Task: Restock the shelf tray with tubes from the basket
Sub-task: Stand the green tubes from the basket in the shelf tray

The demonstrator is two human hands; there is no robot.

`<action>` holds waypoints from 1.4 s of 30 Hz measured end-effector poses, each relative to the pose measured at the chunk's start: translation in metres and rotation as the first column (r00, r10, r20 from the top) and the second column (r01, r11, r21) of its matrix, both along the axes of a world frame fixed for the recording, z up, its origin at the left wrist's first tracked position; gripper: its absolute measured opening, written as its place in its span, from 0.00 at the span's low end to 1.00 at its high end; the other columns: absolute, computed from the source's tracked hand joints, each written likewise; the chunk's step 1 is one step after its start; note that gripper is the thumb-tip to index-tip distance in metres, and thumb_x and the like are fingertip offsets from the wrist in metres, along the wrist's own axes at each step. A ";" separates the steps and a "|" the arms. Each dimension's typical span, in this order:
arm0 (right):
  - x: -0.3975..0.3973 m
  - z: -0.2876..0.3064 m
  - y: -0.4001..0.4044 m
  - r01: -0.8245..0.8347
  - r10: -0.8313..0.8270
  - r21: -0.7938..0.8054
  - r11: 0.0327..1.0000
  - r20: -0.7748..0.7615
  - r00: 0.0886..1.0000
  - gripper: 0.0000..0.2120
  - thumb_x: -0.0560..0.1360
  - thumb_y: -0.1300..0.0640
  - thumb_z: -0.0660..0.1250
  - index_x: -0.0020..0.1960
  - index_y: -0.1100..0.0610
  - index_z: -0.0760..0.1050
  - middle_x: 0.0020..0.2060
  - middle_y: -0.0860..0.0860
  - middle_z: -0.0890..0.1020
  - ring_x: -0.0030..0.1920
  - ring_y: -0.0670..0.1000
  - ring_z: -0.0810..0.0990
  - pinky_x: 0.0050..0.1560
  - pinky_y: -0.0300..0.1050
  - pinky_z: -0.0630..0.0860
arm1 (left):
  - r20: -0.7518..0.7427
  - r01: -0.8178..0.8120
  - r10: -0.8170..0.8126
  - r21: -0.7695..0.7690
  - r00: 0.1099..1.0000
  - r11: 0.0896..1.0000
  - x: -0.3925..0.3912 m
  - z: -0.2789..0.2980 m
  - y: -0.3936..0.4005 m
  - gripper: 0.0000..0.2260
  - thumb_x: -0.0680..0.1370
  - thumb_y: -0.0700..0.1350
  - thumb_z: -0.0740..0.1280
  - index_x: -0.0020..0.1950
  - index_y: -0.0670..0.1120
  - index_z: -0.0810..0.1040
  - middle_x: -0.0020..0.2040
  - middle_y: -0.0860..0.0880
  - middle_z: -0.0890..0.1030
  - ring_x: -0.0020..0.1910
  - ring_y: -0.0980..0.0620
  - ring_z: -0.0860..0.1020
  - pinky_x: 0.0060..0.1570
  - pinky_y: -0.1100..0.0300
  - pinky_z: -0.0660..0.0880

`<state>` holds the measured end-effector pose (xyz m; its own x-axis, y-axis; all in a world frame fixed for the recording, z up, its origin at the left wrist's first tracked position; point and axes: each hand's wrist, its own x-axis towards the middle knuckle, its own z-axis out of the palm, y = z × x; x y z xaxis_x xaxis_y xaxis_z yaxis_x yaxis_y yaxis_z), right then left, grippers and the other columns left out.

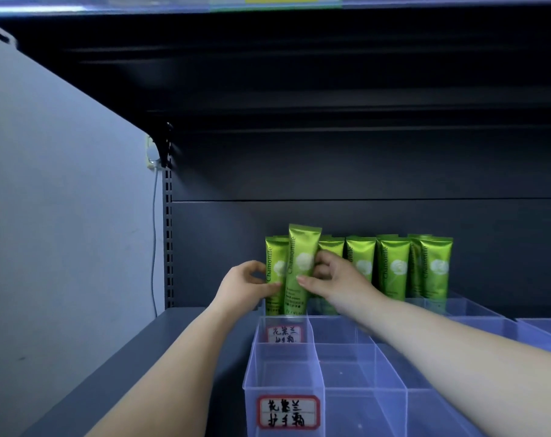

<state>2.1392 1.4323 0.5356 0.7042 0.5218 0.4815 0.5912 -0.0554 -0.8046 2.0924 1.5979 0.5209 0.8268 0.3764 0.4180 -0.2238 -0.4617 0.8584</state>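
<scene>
Green Chamomile tubes stand upright in a row at the back of the clear plastic shelf tray (312, 345). My right hand (334, 280) pinches one tube (301, 266) that stands a little higher than the rest, in the leftmost lane. My left hand (247, 283) grips the neighbouring tube (275, 263) at the left end of the row. Several more tubes (394, 266) stand to the right. The basket is out of view.
The tray's front compartments hold no tubes and carry two red-framed handwritten labels (288, 411). The grey shelf board (135, 367) extends left to a pale wall (62, 200). A dark back panel (362, 216) and an upper shelf (267, 7) bound the space.
</scene>
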 end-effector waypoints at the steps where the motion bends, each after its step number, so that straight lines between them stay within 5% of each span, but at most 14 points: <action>1: 0.000 -0.001 0.001 0.010 -0.009 -0.045 0.999 0.014 1.000 0.14 0.73 0.61 0.69 0.57 0.61 0.73 0.52 0.60 0.82 0.54 0.56 0.80 0.57 0.45 0.74 | -0.005 -0.001 0.001 0.010 1.000 1.000 0.000 0.000 0.000 0.06 0.72 0.41 0.73 0.43 0.46 0.76 0.34 0.47 0.81 0.25 0.55 0.72 0.29 0.63 0.69; 7: -0.002 -0.002 0.003 0.071 -0.051 -0.240 0.968 0.089 0.995 0.06 0.75 0.58 0.68 0.42 0.52 0.71 0.40 0.50 0.75 0.43 0.49 0.73 0.39 0.37 0.68 | -0.006 -0.019 0.019 0.018 1.000 1.000 -0.004 0.000 0.001 0.02 0.75 0.43 0.70 0.43 0.47 0.78 0.32 0.53 0.79 0.27 0.59 0.74 0.29 0.65 0.72; 13: -0.002 -0.001 0.005 0.101 -0.072 -0.267 0.958 0.116 0.991 0.08 0.75 0.56 0.68 0.50 0.54 0.70 0.43 0.51 0.75 0.46 0.49 0.73 0.47 0.39 0.69 | -0.004 0.005 -0.006 -0.026 1.000 1.000 -0.010 0.004 -0.004 0.05 0.77 0.48 0.66 0.45 0.48 0.78 0.34 0.54 0.78 0.31 0.58 0.75 0.33 0.61 0.71; 18: -0.009 0.005 0.002 0.111 -0.103 -0.095 0.989 0.082 0.991 0.13 0.72 0.56 0.71 0.52 0.53 0.70 0.40 0.47 0.75 0.38 0.44 0.73 0.41 0.36 0.71 | 0.046 -0.007 0.012 -0.114 0.999 0.993 -0.015 0.008 -0.007 0.08 0.77 0.50 0.66 0.51 0.47 0.78 0.42 0.52 0.81 0.36 0.55 0.77 0.37 0.59 0.72; 24: -0.015 0.032 -0.015 0.241 -0.244 0.041 0.970 0.123 0.962 0.14 0.72 0.59 0.69 0.55 0.55 0.70 0.41 0.49 0.76 0.42 0.49 0.73 0.36 0.34 0.67 | 0.172 -0.042 0.090 -0.264 0.981 0.964 -0.031 0.023 -0.008 0.04 0.77 0.49 0.65 0.47 0.51 0.77 0.45 0.52 0.79 0.42 0.54 0.76 0.38 0.59 0.70; 30: -0.037 0.068 -0.063 0.290 -0.287 0.038 0.956 0.314 0.905 0.05 0.73 0.61 0.66 0.46 0.52 0.74 0.36 0.47 0.76 0.37 0.47 0.74 0.36 0.36 0.70 | 0.346 -0.179 0.195 -0.079 0.918 0.981 -0.058 0.053 -0.030 0.03 0.77 0.43 0.65 0.46 0.50 0.77 0.43 0.52 0.79 0.43 0.54 0.75 0.39 0.63 0.70; 32: -0.056 0.075 -0.090 0.387 -0.318 -0.039 0.921 0.498 0.806 0.04 0.73 0.58 0.64 0.44 0.50 0.74 0.36 0.45 0.77 0.38 0.48 0.75 0.40 0.42 0.71 | 0.368 -0.212 0.163 0.096 0.915 0.973 -0.069 0.063 -0.049 0.05 0.77 0.43 0.64 0.43 0.53 0.77 0.42 0.53 0.79 0.41 0.55 0.76 0.40 0.61 0.71; 35: -0.083 0.078 -0.133 0.703 -0.177 -0.176 0.689 0.900 0.399 0.07 0.75 0.56 0.58 0.50 0.52 0.73 0.43 0.46 0.79 0.45 0.52 0.77 0.46 0.44 0.66 | 0.340 -0.299 0.131 0.510 0.931 0.806 -0.083 0.072 -0.090 0.03 0.76 0.47 0.65 0.48 0.51 0.77 0.43 0.56 0.78 0.44 0.54 0.76 0.43 0.57 0.73; 38: -0.095 0.076 -0.174 0.832 -0.047 -0.150 0.534 0.977 0.206 0.08 0.74 0.57 0.56 0.48 0.54 0.72 0.41 0.49 0.79 0.42 0.54 0.76 0.41 0.45 0.62 | 0.315 -0.313 0.099 0.758 0.944 0.572 -0.086 0.075 -0.145 0.08 0.75 0.50 0.63 0.53 0.51 0.76 0.46 0.56 0.77 0.47 0.54 0.74 0.43 0.59 0.72; 40: -0.098 0.073 -0.203 0.885 -0.008 -0.093 0.457 0.994 0.109 0.02 0.68 0.59 0.60 0.37 0.56 0.71 0.30 0.50 0.75 0.30 0.55 0.70 0.36 0.43 0.58 | 0.317 -0.304 0.062 0.811 0.946 0.500 -0.082 0.074 -0.182 0.09 0.76 0.50 0.62 0.54 0.51 0.75 0.49 0.55 0.78 0.50 0.52 0.75 0.43 0.59 0.71; 42: -0.101 0.066 -0.237 0.901 -0.009 -0.018 0.434 1.000 0.025 0.11 0.59 0.58 0.64 0.28 0.55 0.61 0.20 0.48 0.61 0.23 0.53 0.59 0.29 0.41 0.54 | 0.314 -0.287 0.023 0.832 0.949 0.474 -0.075 0.071 -0.221 0.09 0.76 0.49 0.61 0.54 0.49 0.75 0.49 0.53 0.78 0.51 0.50 0.76 0.44 0.58 0.72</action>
<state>2.0379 1.1953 0.6021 0.2786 0.6541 0.7032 0.3135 -0.7541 0.5772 2.0173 1.3765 0.5918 0.6228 -0.1704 0.7636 -0.1916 -0.9795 -0.0623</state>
